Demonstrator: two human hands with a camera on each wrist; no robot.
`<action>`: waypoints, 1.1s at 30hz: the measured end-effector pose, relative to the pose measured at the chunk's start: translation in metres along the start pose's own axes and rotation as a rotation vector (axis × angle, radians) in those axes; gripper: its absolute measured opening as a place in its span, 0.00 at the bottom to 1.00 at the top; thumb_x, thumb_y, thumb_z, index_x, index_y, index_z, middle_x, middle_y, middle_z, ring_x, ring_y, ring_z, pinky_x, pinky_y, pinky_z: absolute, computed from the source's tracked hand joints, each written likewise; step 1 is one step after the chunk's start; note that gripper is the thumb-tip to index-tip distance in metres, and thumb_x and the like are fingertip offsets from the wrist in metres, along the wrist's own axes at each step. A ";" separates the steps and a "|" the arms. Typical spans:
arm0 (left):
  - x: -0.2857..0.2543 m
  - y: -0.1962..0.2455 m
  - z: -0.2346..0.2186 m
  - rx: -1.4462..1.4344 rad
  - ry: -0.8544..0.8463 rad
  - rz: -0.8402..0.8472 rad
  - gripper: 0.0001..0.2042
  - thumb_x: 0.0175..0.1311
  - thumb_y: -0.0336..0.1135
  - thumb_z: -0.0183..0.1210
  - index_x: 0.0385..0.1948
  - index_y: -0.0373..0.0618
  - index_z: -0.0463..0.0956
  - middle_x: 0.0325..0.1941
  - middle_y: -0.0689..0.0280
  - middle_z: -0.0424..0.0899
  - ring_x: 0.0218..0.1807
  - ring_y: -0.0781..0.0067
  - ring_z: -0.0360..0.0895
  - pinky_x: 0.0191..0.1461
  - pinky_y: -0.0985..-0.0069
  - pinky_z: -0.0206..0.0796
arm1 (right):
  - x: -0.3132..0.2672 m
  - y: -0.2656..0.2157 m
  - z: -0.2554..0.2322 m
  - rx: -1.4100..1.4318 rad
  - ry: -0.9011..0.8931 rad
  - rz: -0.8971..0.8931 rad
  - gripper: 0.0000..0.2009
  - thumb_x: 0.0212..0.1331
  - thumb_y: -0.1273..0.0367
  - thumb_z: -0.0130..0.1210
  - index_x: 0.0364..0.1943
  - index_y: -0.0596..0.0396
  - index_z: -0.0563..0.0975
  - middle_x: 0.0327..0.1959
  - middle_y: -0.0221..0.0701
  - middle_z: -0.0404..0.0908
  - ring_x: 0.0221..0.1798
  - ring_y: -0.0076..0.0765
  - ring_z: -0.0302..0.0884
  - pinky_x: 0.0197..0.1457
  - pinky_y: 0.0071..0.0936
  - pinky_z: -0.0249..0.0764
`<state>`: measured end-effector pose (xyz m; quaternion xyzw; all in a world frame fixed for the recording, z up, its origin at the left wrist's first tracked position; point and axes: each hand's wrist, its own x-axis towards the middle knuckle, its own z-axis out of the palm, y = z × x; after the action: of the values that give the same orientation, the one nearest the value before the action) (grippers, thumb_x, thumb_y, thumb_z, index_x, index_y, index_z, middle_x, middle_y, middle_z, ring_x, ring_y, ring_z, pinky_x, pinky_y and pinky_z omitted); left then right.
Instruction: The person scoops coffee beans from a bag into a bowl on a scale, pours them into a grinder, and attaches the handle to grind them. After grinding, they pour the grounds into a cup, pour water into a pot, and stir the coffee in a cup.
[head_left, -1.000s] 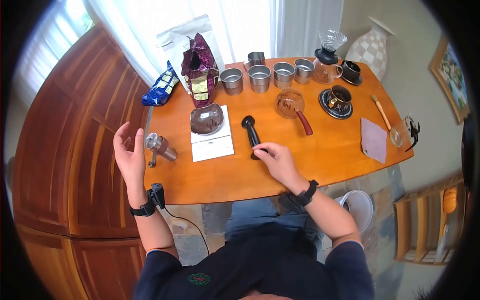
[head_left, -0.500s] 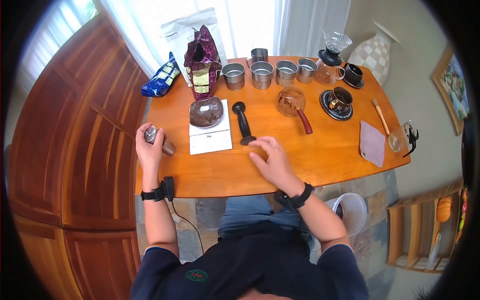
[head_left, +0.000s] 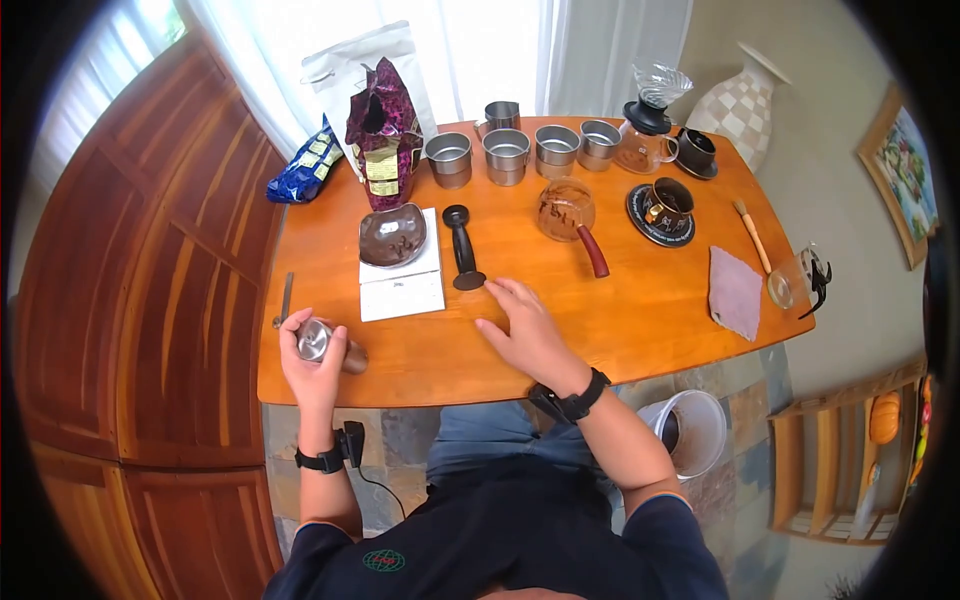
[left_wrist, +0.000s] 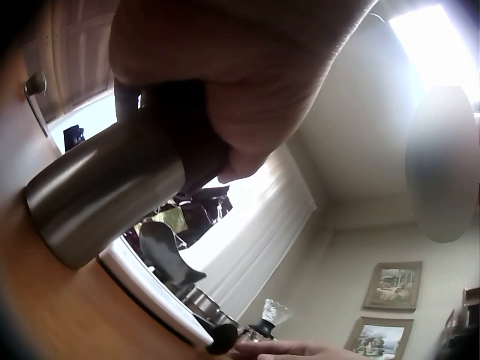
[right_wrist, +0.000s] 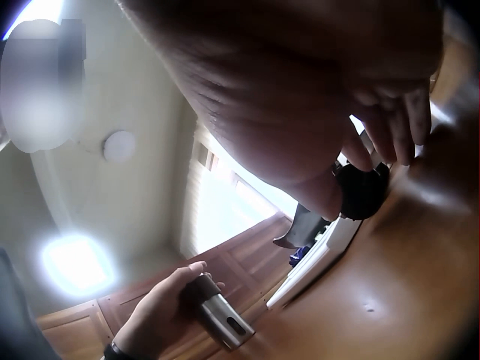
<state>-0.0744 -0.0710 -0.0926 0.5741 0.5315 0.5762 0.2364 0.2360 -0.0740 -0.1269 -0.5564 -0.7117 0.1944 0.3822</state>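
My left hand (head_left: 312, 372) grips a metal coffee grinder (head_left: 354, 358) with a dark band, near the front left edge of the table. In the left wrist view the base of the grinder (left_wrist: 105, 195) is tilted close over the tabletop. A crank handle (head_left: 287, 298) with a knob lies apart from it, at the table's left edge. My right hand (head_left: 530, 338) holds nothing, fingers loosely extended beside the near end of a black tamper-like tool (head_left: 462, 248). That tool has a round disc at each end and lies on the table.
Left of the tool, a white scale (head_left: 402, 296) bears a brown dish (head_left: 392, 236). Behind stand coffee bags (head_left: 385, 140) and several metal cups (head_left: 506, 160). To the right are a glass pot (head_left: 566, 208), a cup (head_left: 672, 196) on a saucer, a cloth (head_left: 734, 294) and a brush (head_left: 752, 236).
My left hand has lowered onto the grinder, gripped it and brought it nearer the front edge. My right hand has let go of the black tool and now lies beside its near end.
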 end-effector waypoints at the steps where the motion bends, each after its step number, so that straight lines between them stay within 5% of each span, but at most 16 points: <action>1: -0.007 0.001 0.006 -0.025 -0.001 0.003 0.22 0.61 0.23 0.69 0.55 0.40 0.71 0.46 0.64 0.81 0.43 0.77 0.80 0.48 0.78 0.75 | -0.007 0.000 -0.004 0.025 -0.011 -0.014 0.26 0.65 0.63 0.64 0.64 0.61 0.75 0.67 0.51 0.73 0.70 0.58 0.70 0.73 0.41 0.68; 9: -0.053 0.040 0.069 -0.223 -0.297 -0.105 0.25 0.54 0.23 0.75 0.53 0.42 0.74 0.49 0.65 0.82 0.48 0.80 0.80 0.53 0.80 0.73 | -0.052 -0.023 -0.024 0.314 -0.223 0.039 0.39 0.56 0.61 0.73 0.70 0.62 0.68 0.70 0.52 0.70 0.74 0.58 0.66 0.76 0.42 0.64; 11: -0.054 0.049 0.085 -0.280 -0.503 -0.104 0.26 0.53 0.25 0.76 0.53 0.41 0.74 0.50 0.65 0.82 0.51 0.77 0.81 0.55 0.77 0.74 | -0.054 -0.024 -0.014 0.446 -0.263 0.027 0.47 0.51 0.59 0.77 0.73 0.60 0.63 0.72 0.51 0.69 0.74 0.56 0.67 0.76 0.42 0.64; 15: -0.048 0.060 0.108 -0.297 -0.628 0.028 0.28 0.52 0.26 0.77 0.55 0.41 0.75 0.52 0.63 0.83 0.54 0.74 0.81 0.58 0.74 0.74 | -0.048 -0.012 0.004 0.613 -0.273 0.013 0.42 0.51 0.64 0.76 0.71 0.58 0.65 0.70 0.48 0.71 0.70 0.54 0.73 0.71 0.38 0.70; 16: -0.046 0.064 0.109 -0.305 -0.660 0.050 0.29 0.52 0.27 0.78 0.56 0.40 0.74 0.52 0.63 0.83 0.55 0.73 0.81 0.59 0.74 0.74 | -0.047 -0.011 0.010 0.632 -0.239 0.019 0.32 0.53 0.70 0.74 0.62 0.55 0.71 0.59 0.35 0.79 0.59 0.34 0.80 0.61 0.32 0.77; 17: -0.044 0.067 0.111 -0.311 -0.691 0.072 0.29 0.52 0.28 0.78 0.57 0.40 0.74 0.53 0.63 0.83 0.56 0.72 0.81 0.60 0.73 0.74 | -0.048 -0.008 0.014 0.634 -0.237 0.019 0.32 0.53 0.70 0.74 0.62 0.55 0.71 0.59 0.35 0.79 0.59 0.34 0.80 0.61 0.32 0.77; 23: -0.033 0.072 0.117 -0.248 -0.719 0.218 0.21 0.54 0.26 0.75 0.51 0.42 0.80 0.48 0.60 0.84 0.49 0.62 0.83 0.53 0.72 0.75 | -0.050 -0.008 0.020 0.517 -0.093 0.017 0.19 0.58 0.71 0.68 0.53 0.53 0.77 0.48 0.33 0.84 0.52 0.38 0.84 0.53 0.33 0.79; 25: -0.035 0.072 0.120 -0.251 -0.693 0.238 0.19 0.54 0.26 0.74 0.49 0.42 0.81 0.46 0.59 0.84 0.48 0.60 0.83 0.51 0.71 0.75 | -0.053 -0.001 0.023 0.476 -0.099 0.007 0.23 0.56 0.71 0.68 0.56 0.56 0.75 0.48 0.44 0.84 0.52 0.52 0.84 0.53 0.38 0.79; 33: -0.037 0.072 0.127 -0.249 -0.576 0.300 0.15 0.54 0.26 0.74 0.44 0.43 0.83 0.41 0.60 0.85 0.43 0.59 0.84 0.46 0.70 0.76 | -0.053 -0.002 0.024 0.516 -0.149 0.105 0.19 0.59 0.70 0.65 0.54 0.55 0.77 0.49 0.42 0.84 0.54 0.50 0.84 0.54 0.37 0.79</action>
<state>0.0745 -0.0840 -0.0725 0.7516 0.2785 0.4792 0.3576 0.2216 -0.1206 -0.1579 -0.4612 -0.6348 0.4292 0.4474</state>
